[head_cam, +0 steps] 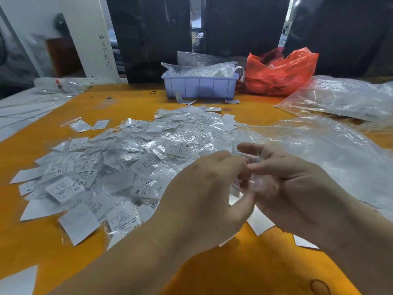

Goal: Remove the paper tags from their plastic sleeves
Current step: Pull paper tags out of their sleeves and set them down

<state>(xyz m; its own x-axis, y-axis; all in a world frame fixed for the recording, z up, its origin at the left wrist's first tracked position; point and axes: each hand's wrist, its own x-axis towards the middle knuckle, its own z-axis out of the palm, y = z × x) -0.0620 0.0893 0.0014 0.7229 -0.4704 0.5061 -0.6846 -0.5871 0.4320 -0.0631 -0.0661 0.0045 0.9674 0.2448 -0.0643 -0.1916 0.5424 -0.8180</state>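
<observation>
The small white paper tags in clear crinkled plastic sleeves lie in a broad heap on the orange desk, printed with fine black text and size letters such as XL and XS. At the heap's five o'clock edge the two hands meet. The left hand has its fingers curled, pinching one clear sleeve with a tag. The right hand lies palm up, fingers partly bent around the same sleeve. At twelve o'clock stands a pale blue plastic bin filled with clear bags and paper strips; a red plastic bag sits at its right.
</observation>
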